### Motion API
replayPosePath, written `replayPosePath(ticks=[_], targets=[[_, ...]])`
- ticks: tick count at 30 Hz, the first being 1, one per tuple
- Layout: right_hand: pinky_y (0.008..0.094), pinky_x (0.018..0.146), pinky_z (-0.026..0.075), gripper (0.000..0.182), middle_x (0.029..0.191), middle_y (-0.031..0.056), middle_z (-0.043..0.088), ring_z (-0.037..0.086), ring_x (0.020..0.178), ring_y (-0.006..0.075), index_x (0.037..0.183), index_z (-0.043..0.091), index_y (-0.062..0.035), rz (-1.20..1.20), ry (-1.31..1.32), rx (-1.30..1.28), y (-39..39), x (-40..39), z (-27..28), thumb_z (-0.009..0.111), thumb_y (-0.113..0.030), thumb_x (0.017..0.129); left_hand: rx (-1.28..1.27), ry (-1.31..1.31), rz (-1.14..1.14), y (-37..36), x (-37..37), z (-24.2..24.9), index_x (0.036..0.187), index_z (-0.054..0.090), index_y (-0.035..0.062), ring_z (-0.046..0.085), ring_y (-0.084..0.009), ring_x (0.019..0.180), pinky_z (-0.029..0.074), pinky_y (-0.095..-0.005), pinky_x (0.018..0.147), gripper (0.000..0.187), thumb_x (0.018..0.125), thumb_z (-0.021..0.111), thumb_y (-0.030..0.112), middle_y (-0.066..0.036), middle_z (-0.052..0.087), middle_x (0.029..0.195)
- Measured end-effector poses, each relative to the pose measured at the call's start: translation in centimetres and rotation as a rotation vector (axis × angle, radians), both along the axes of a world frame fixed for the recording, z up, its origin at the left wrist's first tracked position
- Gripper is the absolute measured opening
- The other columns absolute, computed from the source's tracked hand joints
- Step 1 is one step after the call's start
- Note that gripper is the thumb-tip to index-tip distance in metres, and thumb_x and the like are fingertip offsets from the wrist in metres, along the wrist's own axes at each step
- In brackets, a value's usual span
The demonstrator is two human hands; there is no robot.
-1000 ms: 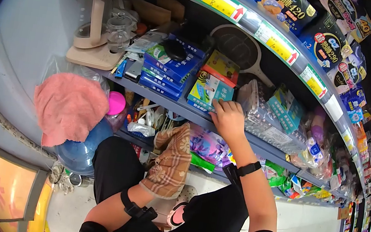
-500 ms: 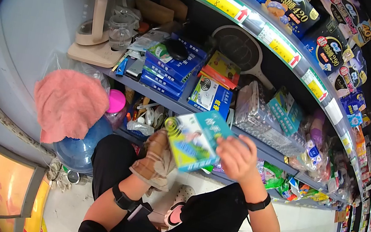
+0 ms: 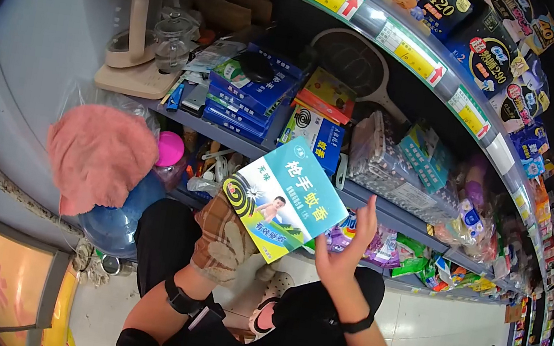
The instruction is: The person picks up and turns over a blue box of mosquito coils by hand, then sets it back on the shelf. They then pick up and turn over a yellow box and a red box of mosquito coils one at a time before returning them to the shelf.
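Observation:
A teal, white and yellow box of mosquito coils (image 3: 285,200), a coil and a child printed on its front, is tilted in front of the shelf. My left hand (image 3: 225,237), covered by a brown checked glove or cloth with pale patches, grips the box's lower left side; its fingers are mostly hidden. My right hand (image 3: 345,253) is bare, at the box's right edge. Its index finger points up and its thumb is apart, near or touching the lower right edge. Blue coil boxes (image 3: 254,90) are stacked on the shelf behind.
Another coil box (image 3: 313,135), an electric swatter (image 3: 348,65) and a beige appliance (image 3: 138,50) occupy the shelf. At left, a pink cloth (image 3: 101,160) lies over a blue water bottle (image 3: 113,223). Bagged goods (image 3: 416,256) line the bottom shelf.
The box has turned so its front faces me more fully. My right hand has shifted from gripping its right side down to its lower right edge, fingers now spread.

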State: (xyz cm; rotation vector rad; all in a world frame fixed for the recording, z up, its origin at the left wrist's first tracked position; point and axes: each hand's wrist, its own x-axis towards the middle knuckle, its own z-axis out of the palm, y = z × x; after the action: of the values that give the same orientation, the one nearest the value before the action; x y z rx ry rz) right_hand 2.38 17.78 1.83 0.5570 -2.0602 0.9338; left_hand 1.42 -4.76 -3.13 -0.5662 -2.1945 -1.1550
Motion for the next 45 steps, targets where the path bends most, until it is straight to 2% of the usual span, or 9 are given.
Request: replayPosePath(ticks=[2,6,11,14,20,23,25,29,45], targets=[[0.0476,0.113,0.032,0.077,0.156,0.0191,0.032,0.039,0.139,0.0304,0.150,0.033,-0.0042,0.099,-0.346,-0.570,-1.8,1.4,-1.8,0.070,-0.008,0.083,-0.278,0.092,0.064,-0.5,0.3,2.0,0.137,0.042,-0.0013,0.064,-0.0220,0.108,0.053,-0.0324,0.094,0.041,0.102,0.053,0.018,-0.015,0.062,0.128],[0.0466,0.112,0.032,0.066,0.154,0.0132,0.036,0.034,0.142,0.0256,0.151,0.031,-0.0029,0.587,-0.706,-0.861,-3.0,2.6,-2.4,0.055,-0.035,0.098,0.596,-0.436,-0.351,1.7,0.1,-0.9,0.137,0.041,-0.0010,0.063,-0.0248,0.110,0.052,-0.0377,0.098,0.038,0.105,0.047,0.019,-0.018,0.061,0.124],[0.0354,0.099,0.045,0.034,0.126,0.0079,0.060,0.060,0.114,0.0192,0.131,0.049,-0.0041,0.198,-0.489,-1.299,-5.4,1.9,-1.9,0.055,-0.023,0.103,1.128,-0.718,-0.865,2.9,-1.5,-2.5,0.139,0.041,0.0004,0.056,-0.0257,0.123,0.046,-0.0403,0.106,0.040,0.104,0.047,0.019,-0.017,0.059,0.125],[0.0383,0.094,0.050,0.033,0.123,0.0123,0.059,0.062,0.110,0.0217,0.128,0.048,-0.0004,0.143,-0.272,-0.886,-3.5,2.7,-2.2,0.055,-0.021,0.102,-0.060,-0.327,-0.426,1.9,-2.4,-2.7,0.141,0.043,0.0048,0.048,-0.0253,0.133,0.038,-0.0370,0.112,0.045,0.099,0.048,0.019,-0.014,0.053,0.135],[0.0508,0.101,0.045,0.066,0.136,0.0195,0.052,0.055,0.121,0.0406,0.126,0.055,-0.0094,0.347,-0.176,0.542,-5.7,3.2,0.4,0.085,-0.033,0.073,1.525,-0.729,-1.453,1.3,-1.2,-5.3,0.153,0.030,0.0092,0.039,-0.0242,0.140,0.031,-0.0398,0.118,0.052,0.107,0.036,0.031,-0.012,0.039,0.153],[0.0589,0.110,0.030,0.082,0.146,0.0174,0.042,0.041,0.134,0.0409,0.134,0.054,-0.0124,0.327,-0.252,0.577,-5.6,3.2,2.3,0.085,-0.044,0.065,1.619,-0.843,-1.666,1.4,-0.9,-4.5,0.154,0.028,0.0109,0.039,-0.0255,0.140,0.032,-0.0408,0.118,0.055,0.106,0.038,0.037,-0.013,0.037,0.155],[0.0658,0.113,0.018,0.105,0.152,0.0238,0.032,0.029,0.141,0.0473,0.142,0.045,-0.0126,0.309,-0.273,0.578,-5.3,2.1,2.9,0.085,-0.062,0.058,1.459,-1.226,-1.172,-0.2,0.0,-0.1,0.157,0.022,0.0129,0.032,-0.0266,0.145,0.029,-0.0420,0.119,0.064,0.104,0.041,0.044,-0.013,0.029,0.159],[0.0674,0.114,0.010,0.123,0.158,0.0316,0.015,0.016,0.145,0.0534,0.153,0.033,-0.0113,0.283,-0.378,0.648,-5.8,0.6,3.9,0.083,-0.068,0.056,1.437,-1.072,-1.153,1.6,0.2,-1.6,0.158,0.019,0.0131,0.028,-0.0266,0.148,0.029,-0.0407,0.119,0.066,0.105,0.037,0.048,-0.010,0.024,0.162],[0.0692,0.111,0.013,0.118,0.158,0.0342,0.014,0.014,0.146,0.0529,0.153,0.034,-0.0130,0.299,-0.419,0.271,-7.1,0.3,0.5,0.089,-0.051,0.055,1.477,-0.967,-1.112,2.1,0.3,-3.8,0.159,0.015,0.0135,0.020,-0.0272,0.151,0.020,-0.0417,0.122,0.076,0.100,0.044,0.051,-0.010,0.013,0.165]])
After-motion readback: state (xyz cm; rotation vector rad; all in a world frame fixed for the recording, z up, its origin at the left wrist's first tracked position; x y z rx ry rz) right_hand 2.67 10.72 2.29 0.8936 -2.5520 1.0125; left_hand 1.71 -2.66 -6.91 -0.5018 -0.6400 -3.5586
